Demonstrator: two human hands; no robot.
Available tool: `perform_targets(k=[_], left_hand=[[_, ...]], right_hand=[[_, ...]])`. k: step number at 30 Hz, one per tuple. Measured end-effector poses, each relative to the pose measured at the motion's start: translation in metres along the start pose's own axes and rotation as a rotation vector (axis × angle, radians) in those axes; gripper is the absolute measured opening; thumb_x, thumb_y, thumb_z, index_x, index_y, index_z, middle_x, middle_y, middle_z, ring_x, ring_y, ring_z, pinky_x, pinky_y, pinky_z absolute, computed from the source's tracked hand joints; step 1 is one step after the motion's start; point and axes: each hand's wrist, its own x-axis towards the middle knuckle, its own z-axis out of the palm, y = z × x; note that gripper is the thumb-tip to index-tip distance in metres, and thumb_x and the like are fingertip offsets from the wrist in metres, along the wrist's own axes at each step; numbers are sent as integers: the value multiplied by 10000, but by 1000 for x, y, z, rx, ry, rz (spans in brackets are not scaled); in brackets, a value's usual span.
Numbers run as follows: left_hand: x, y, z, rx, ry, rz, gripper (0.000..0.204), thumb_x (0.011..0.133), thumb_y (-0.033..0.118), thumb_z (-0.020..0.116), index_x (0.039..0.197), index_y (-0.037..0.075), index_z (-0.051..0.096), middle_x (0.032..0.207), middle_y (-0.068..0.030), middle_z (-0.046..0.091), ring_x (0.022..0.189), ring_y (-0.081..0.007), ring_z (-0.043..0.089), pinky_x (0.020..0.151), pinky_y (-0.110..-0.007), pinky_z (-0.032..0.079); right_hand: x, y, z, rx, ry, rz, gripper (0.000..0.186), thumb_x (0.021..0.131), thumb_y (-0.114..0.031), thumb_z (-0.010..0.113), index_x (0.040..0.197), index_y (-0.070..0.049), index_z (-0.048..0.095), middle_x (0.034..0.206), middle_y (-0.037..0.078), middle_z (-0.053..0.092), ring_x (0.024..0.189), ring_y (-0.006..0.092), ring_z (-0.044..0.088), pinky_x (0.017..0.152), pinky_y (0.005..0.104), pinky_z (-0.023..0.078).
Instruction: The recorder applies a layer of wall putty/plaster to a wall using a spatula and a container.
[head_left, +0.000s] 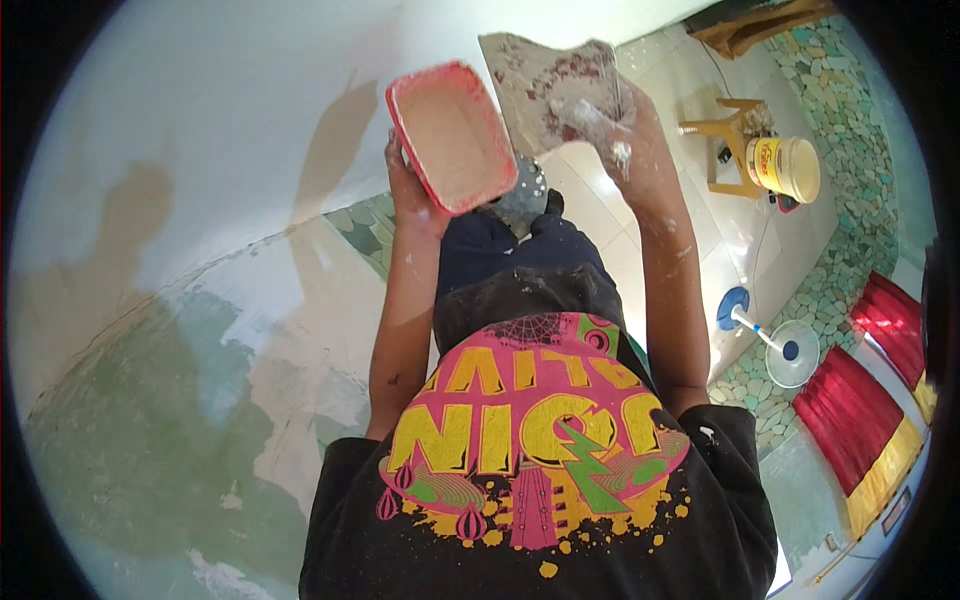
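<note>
My left hand (412, 190) grips a red rectangular tub (420, 168) by its side, fingers partly hidden behind it. Smooth beige putty (455, 135) fills the part of the tub that shows, and smears coat its rim. To the right, and apart from the tub, my right hand (635, 145) is closed on a wide flat putty spreader (535, 95). Its face is crusted with grey-beige putty and has reddish patches. White putty sticks to the fingers and wrist of that hand.
A pale wall (250, 120) with patchy green lower down runs along my left. At the right stand a yellowish stool (735, 130), a white bucket with a yellow label (785, 168) and a fan (792, 352). Red curtains (850, 405) hang beyond. A grey speckled object (522, 205) is near my feet.
</note>
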Motion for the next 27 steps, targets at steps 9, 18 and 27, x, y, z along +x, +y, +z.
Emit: perform_targets(k=[9,18,27], left_hand=[[90,-94,-4,149,-342,129,593,1003,522,410,1434,117,438,1432,-94,513,1292,-279,521,1073,-470,442],[158,-293,-92,-67,-314,109,652,997,517,403,1516,127,332,1529,-116,401,1379,-325,423,1128,-544,365],[127,-383,11,84,-419,-264,571,1007,490,424,1451,131,430,1394,-80,545,1257,-263,558,1069,-462,463]], right_hand=[[15,82,-6,241,152,-132,342,824,-129,715,1166,-120,703,1088,155,695,898,265,668,842,359,533],[-19,290,-32,90,371,-252,321,850,-121,677,1151,-11,672,867,73,708,737,117,625,667,290,513],[-132,310,-126,303,621,93,325,860,-43,672,1184,-20,668,950,75,700,797,118,652,711,272,531]])
